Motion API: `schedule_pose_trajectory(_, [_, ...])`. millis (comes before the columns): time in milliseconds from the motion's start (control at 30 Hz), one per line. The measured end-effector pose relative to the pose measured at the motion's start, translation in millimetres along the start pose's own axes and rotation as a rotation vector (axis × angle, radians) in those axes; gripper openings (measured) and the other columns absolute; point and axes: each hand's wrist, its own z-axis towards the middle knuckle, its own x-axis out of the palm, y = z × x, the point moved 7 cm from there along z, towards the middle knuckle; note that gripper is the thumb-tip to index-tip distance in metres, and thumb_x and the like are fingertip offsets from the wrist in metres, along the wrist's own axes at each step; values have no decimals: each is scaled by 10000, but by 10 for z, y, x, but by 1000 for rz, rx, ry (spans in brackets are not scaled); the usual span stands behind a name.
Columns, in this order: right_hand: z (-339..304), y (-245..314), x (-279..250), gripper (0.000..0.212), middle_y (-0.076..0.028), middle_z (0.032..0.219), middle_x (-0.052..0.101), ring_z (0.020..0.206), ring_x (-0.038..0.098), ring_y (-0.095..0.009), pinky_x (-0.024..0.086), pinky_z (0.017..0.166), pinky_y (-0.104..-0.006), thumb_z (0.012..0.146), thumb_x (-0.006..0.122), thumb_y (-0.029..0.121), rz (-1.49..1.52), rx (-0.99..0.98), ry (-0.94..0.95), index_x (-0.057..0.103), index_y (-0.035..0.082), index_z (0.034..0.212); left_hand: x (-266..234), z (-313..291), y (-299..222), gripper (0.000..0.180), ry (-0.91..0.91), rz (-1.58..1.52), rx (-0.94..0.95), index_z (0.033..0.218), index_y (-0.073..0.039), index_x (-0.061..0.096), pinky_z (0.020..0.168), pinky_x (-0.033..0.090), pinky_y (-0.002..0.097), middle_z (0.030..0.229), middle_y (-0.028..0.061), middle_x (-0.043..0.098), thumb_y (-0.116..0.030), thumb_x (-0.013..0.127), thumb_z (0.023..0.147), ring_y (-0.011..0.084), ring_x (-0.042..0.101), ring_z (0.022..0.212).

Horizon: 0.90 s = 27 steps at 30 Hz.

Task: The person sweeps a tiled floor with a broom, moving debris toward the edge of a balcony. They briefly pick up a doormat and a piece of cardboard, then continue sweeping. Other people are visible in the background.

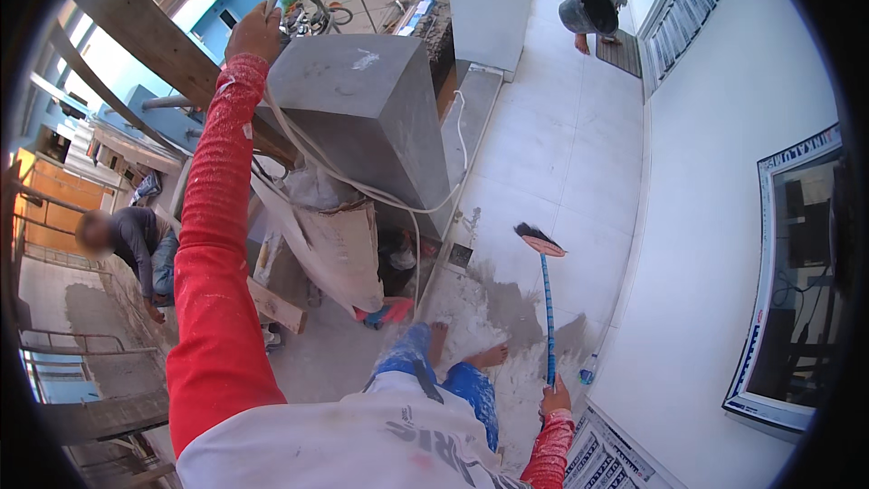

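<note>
My right hand [556, 397] is closed round the upper end of a broom's blue striped handle [549, 317]. The broom head [540, 240], with dark bristles and a pinkish top, rests on the pale tiles ahead of me. My left arm, in a dusty red sleeve, reaches up and forward. At its end my left hand [256, 34] is closed on pale cable, beside a wooden beam [149, 32] and a grey block-shaped pillar [348, 81]. The cable [317, 158] hangs from there across the pillar's side and down to the floor. My left fingertips are partly hidden.
A person stands at the far end of the walkway holding a black bucket [588, 14]. Another person [136, 249] bends down at the left. A torn sack [335, 244] and wood scraps lie beside the pillar. A framed window [787, 281] is on the right wall. Grey dust covers the tiles near my feet.
</note>
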Motion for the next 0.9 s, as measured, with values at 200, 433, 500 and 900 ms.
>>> schedule_pose_trajectory(200, [-128,279,-277,513,-81,647,558,421,508,-176,418,383,-338,908,507,157,-69,-217,-80,389,181,1407,137,615,561,378,175,232,-174,1131,-98,624,864,480,442,1061,169,654,-378,484,919,349,621,994])
schedule_pose_trajectory(433, [-41,-133,-142,540,-140,775,617,514,578,-187,471,480,-348,857,562,151,-401,-603,-408,411,26,1361,734,561,715,466,388,119,-81,1096,-49,644,874,469,430,1072,159,655,-459,515,915,336,615,1022])
schedule_pose_trajectory(500, [45,-337,-44,551,-139,762,616,506,576,-190,468,478,-353,842,578,155,-255,-365,-238,420,12,1350,1112,446,780,472,636,64,-41,1084,-48,656,891,462,422,1089,193,640,-465,513,914,339,604,1045])
schedule_pose_trajectory(900, [-746,-587,316,416,-111,705,621,520,596,-202,478,512,-348,826,612,199,63,35,-144,540,73,1216,1417,-12,915,943,941,-399,-152,1413,-25,356,1113,198,339,1432,187,380,-763,258,834,284,291,1370])
